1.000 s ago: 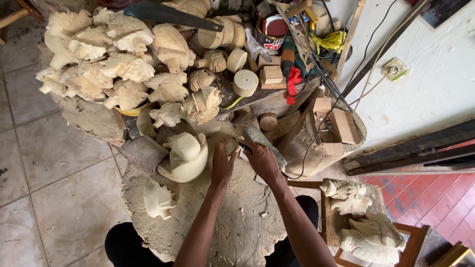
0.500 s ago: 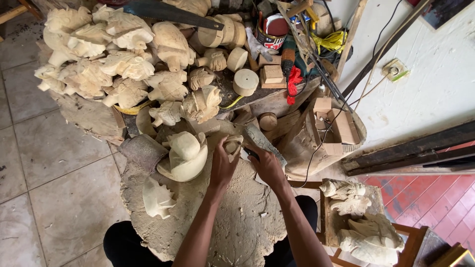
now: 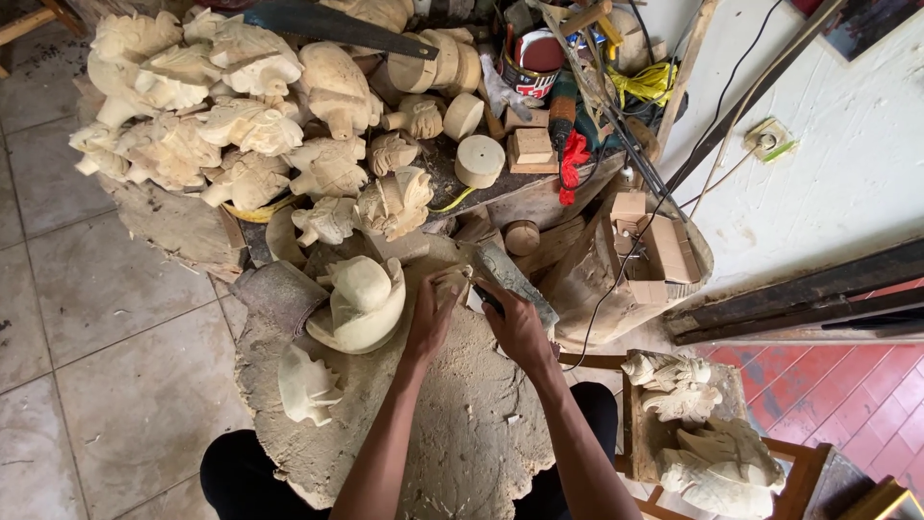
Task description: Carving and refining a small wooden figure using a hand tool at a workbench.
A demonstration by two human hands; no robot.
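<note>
Small wood carving (image 3: 449, 281) sits on the dusty work slab (image 3: 452, 433), my left hand (image 3: 430, 318) fingers pinching it; my right hand (image 3: 520, 327) clamps a mallet (image 3: 510, 279). A glancing blow could hit my fingertips.

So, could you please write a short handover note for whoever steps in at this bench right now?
Left hand: holds a small pale wooden carving against the sawdust-covered work slab.
Right hand: grips a dark-handled tool, its tip at the carving; which tool, I cannot tell.
Nearby: a larger rounded carving left of the hands, a small one lower left, a grey block by the right hand, and a pile of rough carved figures behind.
Done: the piece is roughly shaped.
Left: apparently more cutting; how much is not visible.
</note>
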